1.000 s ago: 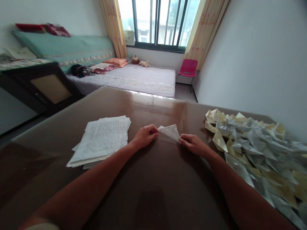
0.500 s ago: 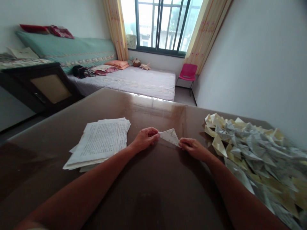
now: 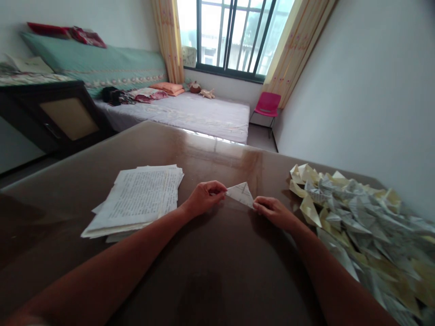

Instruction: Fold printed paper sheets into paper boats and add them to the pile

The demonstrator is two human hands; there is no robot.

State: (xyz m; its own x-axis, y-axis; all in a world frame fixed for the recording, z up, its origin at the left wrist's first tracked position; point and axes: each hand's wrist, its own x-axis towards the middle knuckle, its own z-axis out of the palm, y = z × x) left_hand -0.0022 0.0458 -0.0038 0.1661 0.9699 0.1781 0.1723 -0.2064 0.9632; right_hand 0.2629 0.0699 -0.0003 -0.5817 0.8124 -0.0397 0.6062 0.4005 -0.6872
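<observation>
A small triangular folded paper (image 3: 240, 193), printed with text, sits on the glossy brown table (image 3: 210, 271) between my hands. My left hand (image 3: 204, 198) pinches its left corner with curled fingers. My right hand (image 3: 273, 211) pinches its right corner, fingers closed. To the left of my left hand lies a stack of printed sheets (image 3: 137, 197). To the right of my right hand spreads a big heap of folded paper pieces (image 3: 360, 222).
Beyond the table's far edge stands a low bed (image 3: 190, 113) with clothes and cushions on it. A dark cabinet (image 3: 54, 117) stands at the left, a pink chair (image 3: 268, 105) by the window and curtains. A white wall runs along the right.
Both hands keep their pinch on the folded paper. The view has shifted slightly, so the sheets and hands sit a little lower and further left in frame.
</observation>
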